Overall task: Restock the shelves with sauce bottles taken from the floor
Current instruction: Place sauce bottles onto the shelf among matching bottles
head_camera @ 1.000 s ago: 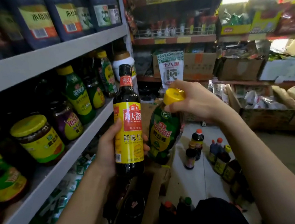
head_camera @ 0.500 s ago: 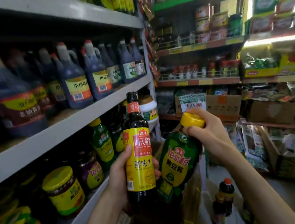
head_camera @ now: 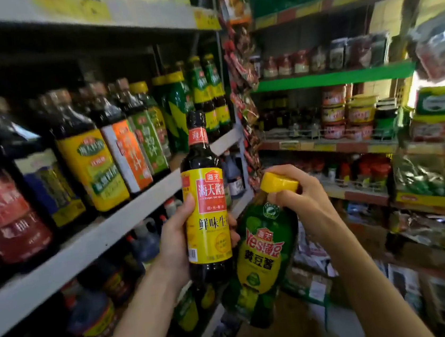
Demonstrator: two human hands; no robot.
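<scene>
Both bottles are already up off the floor and level with the shelves, so the step in hand looks like carrying and choosing a slot rather than picking up. The left hand (head_camera: 174,245) holds the dark soy sauce bottle (head_camera: 204,198) upright, thumb on the yellow label and fingers (head_camera: 233,222) curled round the back. The right hand (head_camera: 305,200) pinches the yellow cap (head_camera: 280,182) of the green bottle (head_camera: 264,255), which hangs tilted from that grip, just beside the soy bottle.

The next move probably calls for matching each bottle to its kind, then setting the soy bottle over the front edge of the grey shelf (head_camera: 86,247) base first.

The row of bottles (head_camera: 91,169) stands packed close to that edge, with a little bare board just left of the soy bottle's neck; how deep it runs I cannot tell. The upper shelf (head_camera: 142,14) overhangs, so tall necks have limited headroom. The aisle to the right is open.
</scene>
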